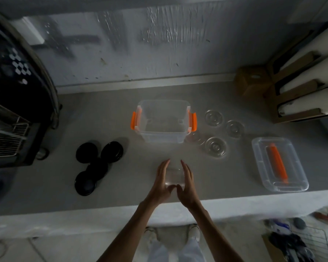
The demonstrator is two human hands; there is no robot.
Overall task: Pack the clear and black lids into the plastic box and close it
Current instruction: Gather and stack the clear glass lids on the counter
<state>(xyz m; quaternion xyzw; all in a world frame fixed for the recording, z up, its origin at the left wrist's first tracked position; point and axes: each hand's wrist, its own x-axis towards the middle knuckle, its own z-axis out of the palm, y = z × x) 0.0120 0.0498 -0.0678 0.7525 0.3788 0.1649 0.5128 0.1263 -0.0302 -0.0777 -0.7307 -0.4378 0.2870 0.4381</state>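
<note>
Black lids (98,167) lie in a loose, overlapping cluster at the left of the counter (45,186), untouched and well apart from my hands. Moving right, my left hand (162,180) and right hand (187,184) face each other near the front edge. Their fingers are straight and the palms press on what looks like a small stack of clear lids (174,176) carried between them. It is too blurred to count. Straight ahead of the hands, some way off, the plastic box (163,138) stands open, its orange latches (133,120) swung outward. I cannot tell whether anything lies inside. I judge that I am loading the clear ones. The next move calls for carrying the stack forward over the rim and lowering it level so it doesn't splay. Just right of the box wait more loose clear lids (215,146). Furthest right sits the box cover (261,154) with its orange handle (277,163).
</note>
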